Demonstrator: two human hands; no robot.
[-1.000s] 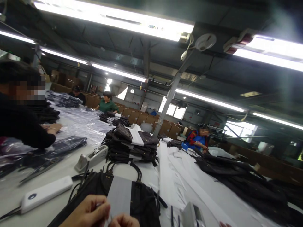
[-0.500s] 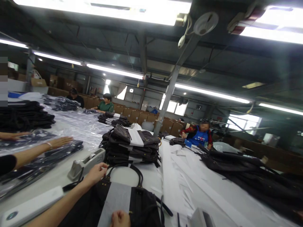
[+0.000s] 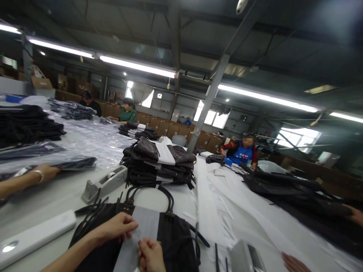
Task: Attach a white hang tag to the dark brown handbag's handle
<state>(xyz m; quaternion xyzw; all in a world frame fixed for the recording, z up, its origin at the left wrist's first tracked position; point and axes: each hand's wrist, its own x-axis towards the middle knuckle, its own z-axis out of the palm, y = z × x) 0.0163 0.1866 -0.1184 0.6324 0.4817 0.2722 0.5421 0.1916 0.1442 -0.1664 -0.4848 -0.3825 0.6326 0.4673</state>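
Both hands pinch a grey paper band on a dark handbag.

The left hand (image 3: pixel 117 227) has its fingers nearly closed, thumb and fingertips pinching the left edge of the grey paper band (image 3: pixel 138 236); the right hand (image 3: pixel 151 255) is curled tight, gripping the band's lower middle. The band runs down the dark handbag (image 3: pixel 172 241), which lies flat under both hands, its looped handles just beyond them. Past the handles, farther from the hands, rises a stack of banded handbags (image 3: pixel 160 166). To the right of the hands runs a long spread of white paper strips (image 3: pixel 224 204). Beyond the left hand lies a grey tape dispenser (image 3: pixel 103 183), and left of that hand a white flat device (image 3: pixel 34 237).
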